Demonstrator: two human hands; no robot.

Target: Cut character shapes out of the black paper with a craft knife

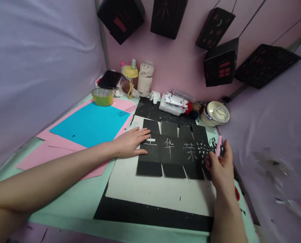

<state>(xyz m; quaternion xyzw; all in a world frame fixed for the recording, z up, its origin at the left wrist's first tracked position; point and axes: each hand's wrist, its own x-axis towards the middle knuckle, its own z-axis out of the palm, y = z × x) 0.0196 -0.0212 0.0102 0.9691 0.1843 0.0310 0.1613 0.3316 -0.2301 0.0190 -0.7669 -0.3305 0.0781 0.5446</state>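
A: Where was our black card (178, 153)?
B: Mid-frame; we judged it light, fragile around cut-outs, best held at uncut areas.
A: Grips?
B: Left hand (131, 141) rested on its left side, unclenched; right hand (220, 165), frame right, grasped a pink tool (218, 145).

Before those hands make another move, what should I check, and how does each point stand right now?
1. Left hand resting on the black card: ok, its fingers lie on the card's left end.
2. White board beneath the card: ok.
3. Pink tool in the right hand: ok, gripped.
4. Tool's working tip in sight: cannot tell, the hand hides the lower end.
5. Loose black scraps cleared away: not ok, bits lie by the card's right end.
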